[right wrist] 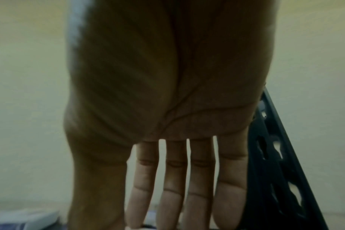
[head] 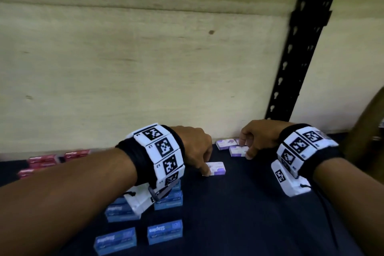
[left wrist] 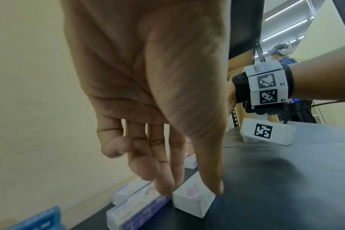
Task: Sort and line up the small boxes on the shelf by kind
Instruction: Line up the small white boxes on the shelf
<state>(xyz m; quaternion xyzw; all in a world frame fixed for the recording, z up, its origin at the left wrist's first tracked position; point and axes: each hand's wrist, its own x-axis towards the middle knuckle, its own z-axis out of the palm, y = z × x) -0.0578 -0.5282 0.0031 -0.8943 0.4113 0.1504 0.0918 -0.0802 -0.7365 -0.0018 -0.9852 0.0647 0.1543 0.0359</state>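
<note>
The camera on my head looks forward and down past both my forearms at the dark shelf [head: 249, 214] and the pale back wall [head: 145, 68]. The one on my left wrist sits tight against my palm, looking along my fingers [left wrist: 165, 183] at the white-and-purple boxes [left wrist: 191, 200]. The right wrist view is dim, mostly palm. Head and left wrist views share those boxes.

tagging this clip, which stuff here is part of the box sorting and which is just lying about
Part of the job:
- white-and-purple boxes
- blue boxes
- red boxes
- left hand, touching a white-and-purple box
- right hand

Just there:
- black upright
- wooden back panel
</note>
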